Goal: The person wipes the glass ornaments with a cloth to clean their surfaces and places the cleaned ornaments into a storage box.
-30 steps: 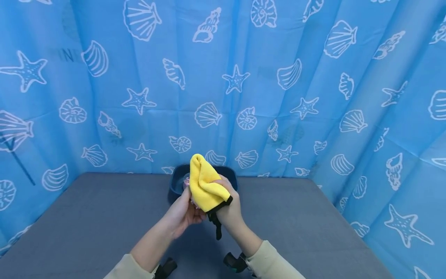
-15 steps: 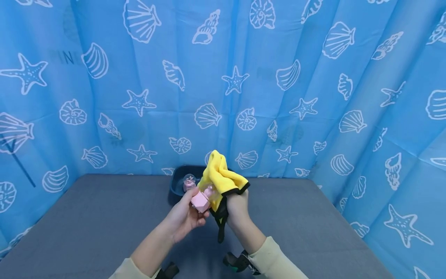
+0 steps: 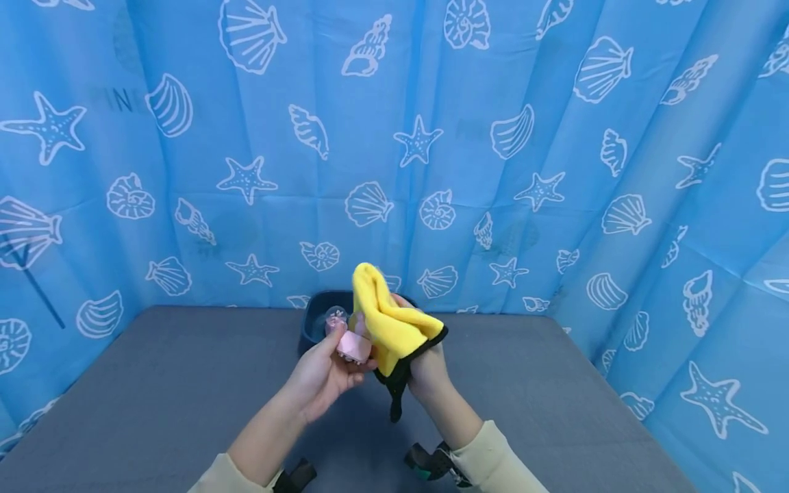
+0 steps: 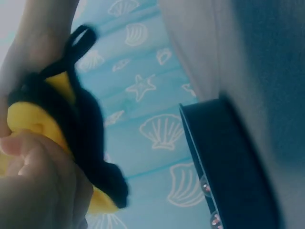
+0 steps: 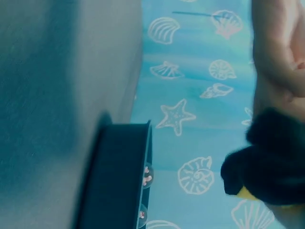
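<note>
My left hand (image 3: 323, 383) pinches a small pink ornament with a faceted base (image 3: 354, 348) between thumb and fingers. My right hand (image 3: 429, 373) grips a folded yellow cloth (image 3: 394, 325) with a black border, which covers the ornament's far part. From the cloth's lower end hangs a black part with a loop (image 4: 81, 45), clearest in the left wrist view. Both hands are raised in front of a dark blue bin (image 3: 310, 335). Inside the bin sits a pink snow globe (image 3: 335, 319), partly behind my left thumb.
The bin stands at the back of a grey-covered table (image 3: 203, 390), near a blue curtain (image 3: 277, 226) with white shells and starfish. In the right wrist view, two clear domes, an upper globe (image 5: 147, 175) and a lower globe (image 5: 142, 215), show at the bin's rim.
The cloth first covered the ornament, then moved right and exposed its pink base. It now lies against the ornament's right side again. The left hand keeps its hold, turning the base slightly.
</note>
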A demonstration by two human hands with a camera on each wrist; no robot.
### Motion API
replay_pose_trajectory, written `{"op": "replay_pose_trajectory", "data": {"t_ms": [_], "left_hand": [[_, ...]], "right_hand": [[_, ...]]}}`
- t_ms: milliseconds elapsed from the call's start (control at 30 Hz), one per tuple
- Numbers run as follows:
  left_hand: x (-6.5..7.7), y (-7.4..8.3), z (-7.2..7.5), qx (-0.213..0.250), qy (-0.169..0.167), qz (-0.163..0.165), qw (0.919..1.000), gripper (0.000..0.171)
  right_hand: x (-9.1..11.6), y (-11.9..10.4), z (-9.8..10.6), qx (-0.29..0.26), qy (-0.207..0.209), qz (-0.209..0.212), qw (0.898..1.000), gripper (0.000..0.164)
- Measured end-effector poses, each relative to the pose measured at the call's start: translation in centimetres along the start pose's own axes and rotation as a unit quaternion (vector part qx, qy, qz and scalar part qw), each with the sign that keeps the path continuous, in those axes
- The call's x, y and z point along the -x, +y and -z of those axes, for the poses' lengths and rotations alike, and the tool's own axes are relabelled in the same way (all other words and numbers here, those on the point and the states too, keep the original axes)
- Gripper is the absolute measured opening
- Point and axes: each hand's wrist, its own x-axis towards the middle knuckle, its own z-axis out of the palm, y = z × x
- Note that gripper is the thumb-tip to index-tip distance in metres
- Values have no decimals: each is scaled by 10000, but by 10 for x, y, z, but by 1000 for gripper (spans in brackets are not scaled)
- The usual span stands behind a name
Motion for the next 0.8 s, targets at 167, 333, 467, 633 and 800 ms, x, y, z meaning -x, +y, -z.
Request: {"op": "replay_pose_trajectory", "data": {"t_ms": [167, 333, 467, 633, 800], "left_hand": [[1, -2, 1, -128, -320, 44, 9994, 55], [2, -8, 4, 72, -435, 126, 9989, 40], [2, -10, 7, 44, -479, 181, 9987, 48], [1, -9, 9, -156, -367, 301, 9988, 54], [2, -6, 11, -470, -236, 248, 9983, 59]], "right_hand": [[-3, 7, 0, 1082, -820, 916, 9865, 43], [-3, 11, -8, 1657, -404, 1705, 9705, 19], [-3, 10, -13, 1427, 277, 1192, 9822, 22], [-6, 6, -14, 1069, 763, 496, 9901, 25], [-8, 0, -9, 275, 731, 225, 9967, 23]]}}
